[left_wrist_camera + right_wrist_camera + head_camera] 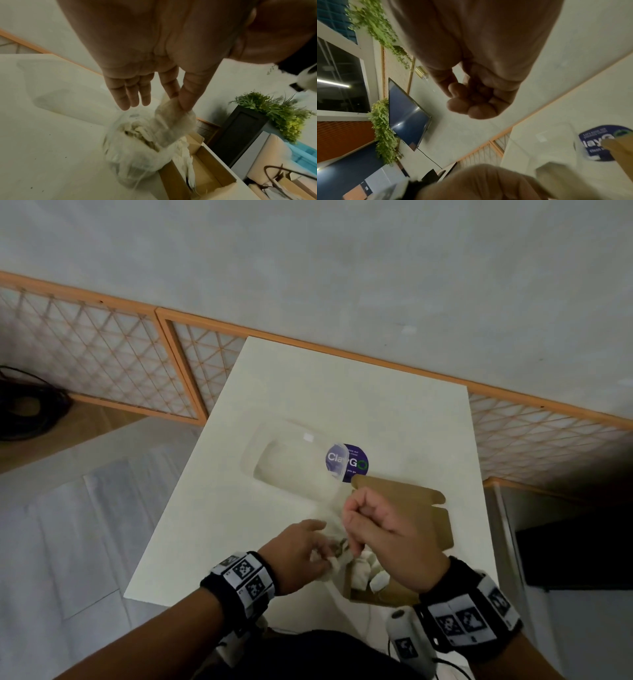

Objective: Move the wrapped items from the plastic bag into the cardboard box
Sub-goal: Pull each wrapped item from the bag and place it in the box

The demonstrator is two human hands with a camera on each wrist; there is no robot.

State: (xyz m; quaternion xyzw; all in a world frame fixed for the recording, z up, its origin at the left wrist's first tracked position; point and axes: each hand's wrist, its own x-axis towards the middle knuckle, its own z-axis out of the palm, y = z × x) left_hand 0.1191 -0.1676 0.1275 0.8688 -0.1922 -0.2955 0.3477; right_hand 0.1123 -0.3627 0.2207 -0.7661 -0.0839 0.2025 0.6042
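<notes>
A thin translucent plastic bag (137, 152) of pale wrapped items (137, 132) sits on the white table (308, 378), against the left side of an open cardboard box (205, 175). My left hand (176, 100) pinches the bag's rim between thumb and forefinger; its other fingers are straight. In the head view the left hand (308, 546) and the bag (329, 518) lie just left of the box (428, 515). White wrapped items (368, 571) lie in the box. My right hand (370, 525) hovers over the box's left part. Its fingers (471, 100) are curled into a fist with nothing showing in it.
A clear plastic tub (291, 463) with a purple round sticker (349, 462) lies on the table beyond the bag. The box stands near the table's right edge. A wooden lattice fence (102, 354) runs behind the table. A dark planter with greenery (274, 112) stands off to the right.
</notes>
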